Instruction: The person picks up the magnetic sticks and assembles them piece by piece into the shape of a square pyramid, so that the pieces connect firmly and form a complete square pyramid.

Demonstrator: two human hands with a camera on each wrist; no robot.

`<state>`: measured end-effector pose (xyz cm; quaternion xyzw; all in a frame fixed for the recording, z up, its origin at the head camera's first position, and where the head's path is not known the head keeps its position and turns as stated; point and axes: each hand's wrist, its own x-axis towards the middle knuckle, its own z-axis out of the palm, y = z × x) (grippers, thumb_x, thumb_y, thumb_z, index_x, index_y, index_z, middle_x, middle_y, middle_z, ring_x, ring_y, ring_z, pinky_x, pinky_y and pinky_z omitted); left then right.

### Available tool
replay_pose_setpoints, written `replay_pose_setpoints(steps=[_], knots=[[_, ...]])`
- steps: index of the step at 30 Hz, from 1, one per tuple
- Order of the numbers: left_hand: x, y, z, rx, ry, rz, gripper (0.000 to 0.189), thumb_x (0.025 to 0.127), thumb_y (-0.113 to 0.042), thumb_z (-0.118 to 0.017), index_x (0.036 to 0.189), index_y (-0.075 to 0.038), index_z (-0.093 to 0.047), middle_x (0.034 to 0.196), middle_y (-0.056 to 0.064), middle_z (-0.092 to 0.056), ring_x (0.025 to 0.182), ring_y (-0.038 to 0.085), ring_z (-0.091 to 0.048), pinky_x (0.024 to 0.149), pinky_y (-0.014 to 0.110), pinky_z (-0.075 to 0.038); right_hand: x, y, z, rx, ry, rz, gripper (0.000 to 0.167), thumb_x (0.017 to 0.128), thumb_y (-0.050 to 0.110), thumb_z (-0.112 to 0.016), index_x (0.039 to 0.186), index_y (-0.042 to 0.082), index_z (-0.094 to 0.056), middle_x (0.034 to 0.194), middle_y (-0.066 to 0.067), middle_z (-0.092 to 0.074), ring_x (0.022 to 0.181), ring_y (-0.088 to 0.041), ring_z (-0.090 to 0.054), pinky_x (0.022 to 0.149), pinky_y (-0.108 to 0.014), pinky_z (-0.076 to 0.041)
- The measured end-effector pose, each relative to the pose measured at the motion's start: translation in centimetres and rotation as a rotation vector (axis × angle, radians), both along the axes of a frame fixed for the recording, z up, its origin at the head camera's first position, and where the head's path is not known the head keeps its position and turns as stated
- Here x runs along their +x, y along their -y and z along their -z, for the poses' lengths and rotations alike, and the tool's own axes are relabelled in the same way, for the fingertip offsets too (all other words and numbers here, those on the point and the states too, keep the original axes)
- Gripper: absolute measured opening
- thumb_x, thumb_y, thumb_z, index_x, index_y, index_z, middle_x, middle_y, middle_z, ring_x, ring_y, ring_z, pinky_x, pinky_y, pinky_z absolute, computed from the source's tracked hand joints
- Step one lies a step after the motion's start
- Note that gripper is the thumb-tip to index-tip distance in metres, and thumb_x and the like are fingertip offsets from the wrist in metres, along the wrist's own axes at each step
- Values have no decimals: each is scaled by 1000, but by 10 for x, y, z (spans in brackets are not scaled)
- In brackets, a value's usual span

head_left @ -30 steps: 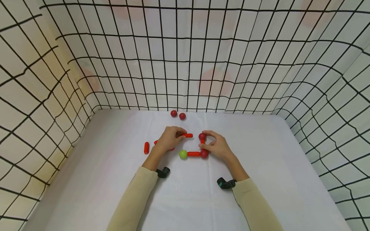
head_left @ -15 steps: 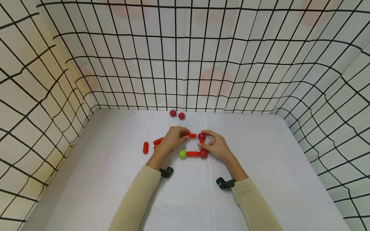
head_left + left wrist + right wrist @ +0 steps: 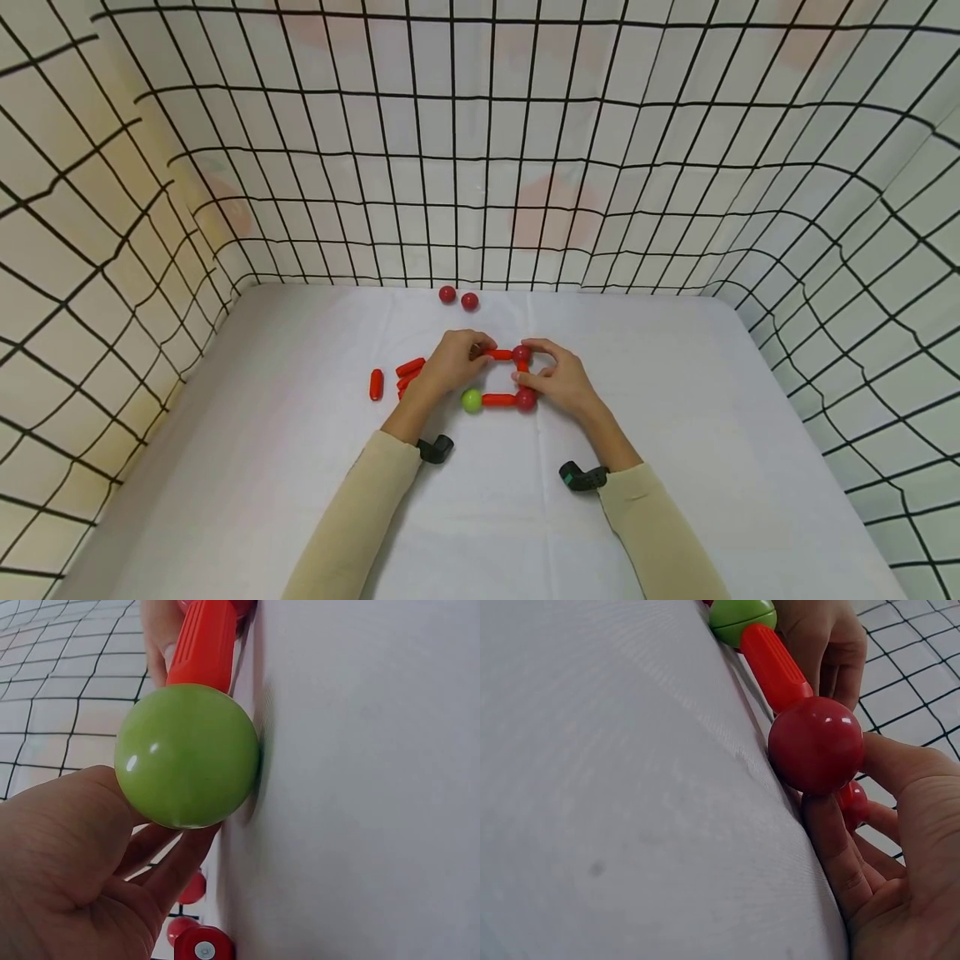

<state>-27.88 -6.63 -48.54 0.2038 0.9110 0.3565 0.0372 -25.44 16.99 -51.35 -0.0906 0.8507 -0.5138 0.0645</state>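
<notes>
The left hand (image 3: 453,358) is pinching the left end of the far rod (image 3: 501,355), fingers curled around it; the rod's other end is meeting the far ball (image 3: 521,354). What is lying in the shade between those fingers is too dark to tell. The right hand (image 3: 561,379) is gripping the figure's right side, index finger touching the far ball and thumb lying against the side rod (image 3: 522,367).

The side rod is running from the far ball to the red corner ball (image 3: 526,400), and the near rod (image 3: 498,400) is joining that corner to the green ball (image 3: 472,400). The figure is lying on the white surface (image 3: 690,392), its left side standing open between the green ball and the left hand.

Just left of the left forearm, red spare rods (image 3: 377,384) are lying, one standing apart from the cluster and others partly hiding behind the arm. Two spare balls (image 3: 447,294) are sitting near the far edge, close under the black net (image 3: 491,97), with a strip of cloth separating them from the left hand. To the right, a broad stretch of cloth is separating the right hand from the right edge, while both sleeves (image 3: 352,517) are crossing the near part.
</notes>
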Motion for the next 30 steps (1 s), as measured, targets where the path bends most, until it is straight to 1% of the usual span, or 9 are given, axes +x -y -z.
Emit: replay_pose_setpoints(steps=[4,7,9,11,14,18,21,24,30], knots=[[1,1,0,15,-8,-2,22,97,-11,-70,119,-11,-75,111,3,-74,96,18,-65,94,33,-59,-5,-3,2,-22,-93,5,58,92,31,-79,143,16,-57,139,-8,-59,56,-15,-53,52,-22,-42],[1,1,0,23,-7,1,22,97,-11,-70,119,-11,-75,109,4,-74,95,18,-64,94,33,-58,-12,-5,3,-25,-183,26,46,94,26,-77,137,14,-61,126,-8,-63,74,-18,-57,63,-21,-47],[1,2,1,22,0,4,23,97,-11,-70,120,-10,-75,107,4,-74,94,18,-64,93,33,-58,-15,-4,4,0,-204,19,40,95,26,-76,133,16,-64,115,-9,-63,86,-20,-56,71,-23,-48],[2,2,2,18,7,0,23,98,-11,-70,120,-10,-75,105,3,-74,92,18,-63,91,32,-58,-18,-2,4,43,-187,-12,38,96,29,-74,132,20,-65,108,-6,-62,94,-21,-55,77,-27,-48],[2,1,2,15,13,-4,23,97,-11,-70,120,-11,-74,103,2,-73,91,17,-63,90,32,-58,-21,1,4,106,-168,-74,39,97,33,-72,133,21,-65,103,-4,-61,95,-21,-54,78,-31,-47],[3,2,2,19,18,-6,23,97,-10,-70,120,-11,-74,102,2,-73,91,17,-64,92,33,-58,-23,6,6,128,-153,-103,36,98,31,-71,133,21,-66,96,-5,-59,89,-21,-53,74,-30,-45],[3,2,2,21,12,5,23,97,-9,-70,120,-10,-74,104,3,-74,93,17,-64,93,33,-58,-24,7,7,137,-156,-103,34,100,27,-68,133,22,-66,94,-5,-58,86,-21,-53,72,-30,-44],[3,2,2,23,6,18,23,97,-9,-70,120,-9,-74,105,3,-74,93,16,-65,94,33,-58,-24,7,8,150,-169,-103,34,101,24,-66,135,22,-65,100,-4,-60,89,-20,-53,77,-31,-45],[2,3,-1,20,26,18,28,99,-18,-70,126,-9,-71,112,3,-74,99,17,-69,93,32,-59,-21,7,9,143,-199,-55,32,99,23,-67,131,19,-67,99,-6,-61,89,-22,-54,76,-33,-46]])
